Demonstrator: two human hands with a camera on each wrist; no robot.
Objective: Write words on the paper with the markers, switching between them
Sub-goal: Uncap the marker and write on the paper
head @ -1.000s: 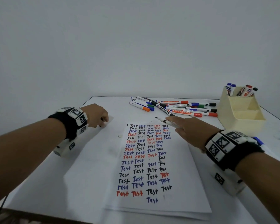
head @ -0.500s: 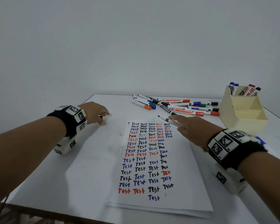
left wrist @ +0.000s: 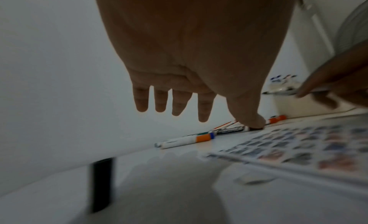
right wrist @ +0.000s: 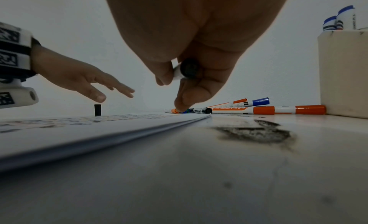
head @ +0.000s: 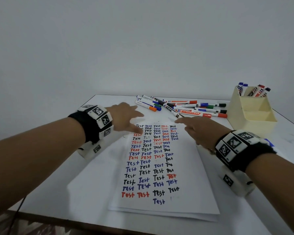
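Observation:
The paper (head: 193, 184), filled with rows of "Test" in black, blue and red, lies on a stack in the middle of the white table (head: 95, 175). My left hand (head: 136, 122) hovers over its top left corner with fingers (left wrist: 203, 115) spread, holding nothing. A small black cap (right wrist: 97, 110) stands upright on the table just below that hand (right wrist: 103, 88); the head view hides it. My right hand (head: 185, 126) rests at the paper's top right and pinches a white marker (right wrist: 187, 70), uncapped tip (left wrist: 266, 93) pointing left.
Several loose markers (head: 185, 107) lie behind the paper. A cream holder (head: 251, 112) with more markers stands at the back right. A dark ink smudge (right wrist: 255, 133) marks the table right of the paper. The table's near edge (head: 92, 219) is close.
My left hand has uncurled from a fist and moved right over the paper's top left corner. My right hand still holds the marker in about the same place.

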